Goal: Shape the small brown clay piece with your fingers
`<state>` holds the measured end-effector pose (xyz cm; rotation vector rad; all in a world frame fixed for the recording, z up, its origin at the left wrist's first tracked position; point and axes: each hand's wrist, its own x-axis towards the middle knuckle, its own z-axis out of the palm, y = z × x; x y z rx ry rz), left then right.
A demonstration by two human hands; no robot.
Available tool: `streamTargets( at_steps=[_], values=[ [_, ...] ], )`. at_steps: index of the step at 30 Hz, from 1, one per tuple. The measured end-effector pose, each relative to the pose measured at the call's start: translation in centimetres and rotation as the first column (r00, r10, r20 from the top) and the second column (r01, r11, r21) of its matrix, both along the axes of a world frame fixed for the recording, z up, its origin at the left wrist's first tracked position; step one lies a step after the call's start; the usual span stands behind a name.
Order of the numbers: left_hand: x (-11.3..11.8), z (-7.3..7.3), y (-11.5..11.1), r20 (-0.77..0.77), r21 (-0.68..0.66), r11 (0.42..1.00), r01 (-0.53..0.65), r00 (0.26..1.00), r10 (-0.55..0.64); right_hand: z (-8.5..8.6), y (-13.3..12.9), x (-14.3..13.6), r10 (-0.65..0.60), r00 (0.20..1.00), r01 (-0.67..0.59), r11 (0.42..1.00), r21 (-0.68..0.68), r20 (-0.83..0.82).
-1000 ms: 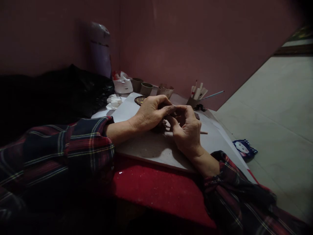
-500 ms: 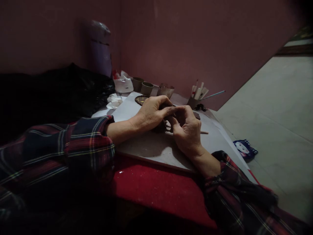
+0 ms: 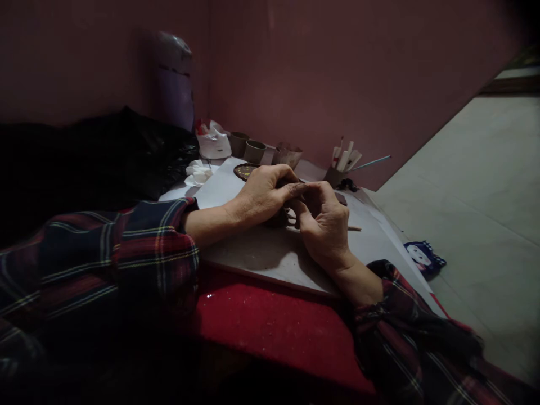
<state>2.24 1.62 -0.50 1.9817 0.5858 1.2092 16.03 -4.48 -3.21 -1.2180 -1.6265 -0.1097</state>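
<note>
Both hands meet over a pale board (image 3: pixel 253 253). My left hand (image 3: pixel 265 194) curls over a dark brown piece that looks like clay (image 3: pixel 276 218), its thumb reaching across to the right fingers. My right hand (image 3: pixel 324 222) is closed, thumb and fingertips pinched together at the upper edge of that clay piece. Most of the piece is hidden behind the hands. A thin wooden stick (image 3: pixel 355 229) lies on the board and pokes out to the right of my right hand. Behind my left hand is a dark round disc with yellow marks (image 3: pixel 243 171).
Along the wall stand small cups (image 3: pixel 255 152), a clear tub (image 3: pixel 288 154) and a holder (image 3: pixel 334 177) with several tools. Crumpled tissue (image 3: pixel 198 173) and a black plastic bag (image 3: pixel 139 149) are on the left. The red cover (image 3: pixel 270 320) shows at the near edge.
Hands and clay piece keep nearly the same pose, with only tiny finger movement. The whole view has shifted very slightly.
</note>
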Motion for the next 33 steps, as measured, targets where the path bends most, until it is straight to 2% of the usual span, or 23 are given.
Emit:
streamTargets(
  at_steps=[33],
  values=[
    [-0.05, 0.07, -0.01, -0.026, 0.060, 0.998, -0.030, 0.999, 0.032, -0.26, 0.01, 0.11, 0.044, 0.999, -0.044, 0.999, -0.012, -0.001]
  ],
)
